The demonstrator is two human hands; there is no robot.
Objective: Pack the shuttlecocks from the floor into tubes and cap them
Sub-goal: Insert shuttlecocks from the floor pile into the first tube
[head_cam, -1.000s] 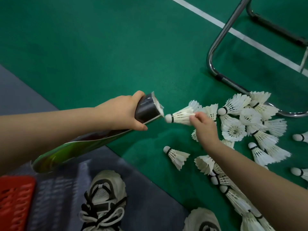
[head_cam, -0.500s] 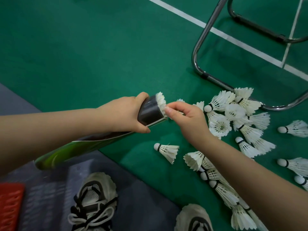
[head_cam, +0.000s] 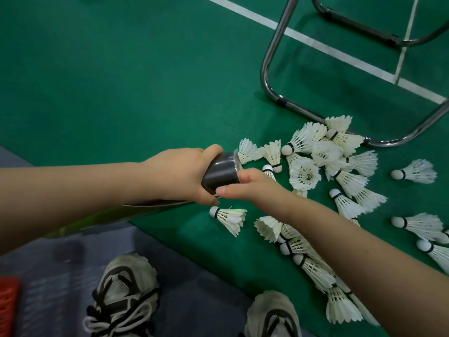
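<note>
Left hand (head_cam: 177,176) gripped the dark glossy tube (head_cam: 221,173) near its rim. Right hand (head_cam: 258,189) covered the mouth, its hold impossible to tell; white feathered shuttlecocks (head_cam: 304,174) crowded just beyond.

An indoor badminton court: green sports flooring (head_cam: 121,81) with white boundary lines (head_cam: 315,43) and scattered shuttlecocks (head_cam: 303,173).

Open green floor (head_cam: 121,69) left — shuttlecocks (head_cam: 315,161), chair frame (head_cam: 267,76) right
</note>
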